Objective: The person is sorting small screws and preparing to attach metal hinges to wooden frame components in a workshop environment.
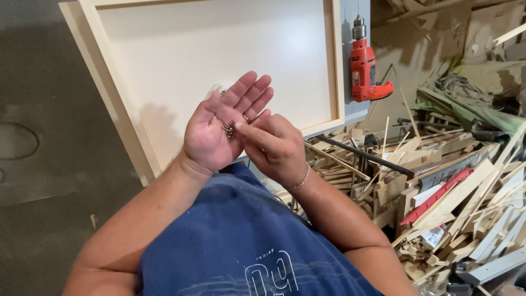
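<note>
My left hand [222, 123] is held palm up in front of my chest, fingers spread, with several small brass-coloured screws [228, 129] lying on the palm. My right hand [274, 147] is beside it, fingertips pinched at the screws in the left palm. A thin bracelet sits on my right wrist. Both hands hover over the near edge of a shallow pale wooden frame with a white panel [181, 49].
A red electric drill [364, 66] lies on the grey surface just right of the frame. A large heap of wood offcuts and strips [449, 181] fills the right side, with a dark metal bar [361, 155] across it. Grey floor lies to the left.
</note>
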